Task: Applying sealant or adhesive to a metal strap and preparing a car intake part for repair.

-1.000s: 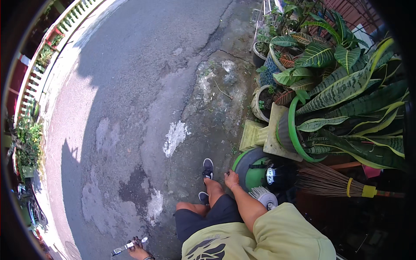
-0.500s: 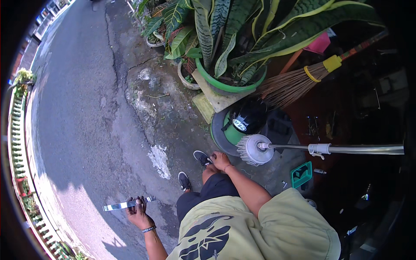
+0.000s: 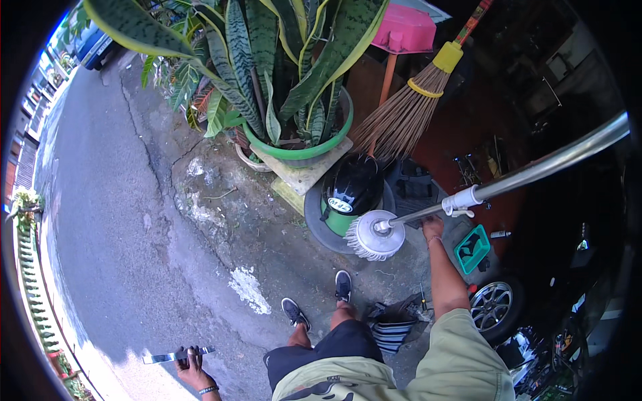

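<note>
A flat, shiny metal strip (image 3: 158,358) is held out to the left in my left hand (image 3: 192,371), its fingers closed around it. My right arm stretches forward right, with my right hand (image 3: 433,228) low beside a dark folded item (image 3: 414,190). The hand lies just below a silver pole (image 3: 528,175) with a white clamp; whether it touches anything there, I cannot tell. Its fingertips are partly hidden. The pole ends in a round white brush head (image 3: 376,235). Beyond that, a black helmet (image 3: 354,182) rests on a green and grey round base.
A snake plant in a green-rimmed pot (image 3: 301,154) stands ahead, beside a twig broom (image 3: 408,100) and pink dustpan (image 3: 403,30). To the right are a green tray (image 3: 473,249), a spoked wheel (image 3: 493,307) and scattered tools. A striped dark cloth (image 3: 393,331) lies near my feet.
My right hand has gone from beside my shoe out to the right, near the pole. The left hand still holds the metal strip. The view has turned rightward, bringing the wheel and cloth into sight.
</note>
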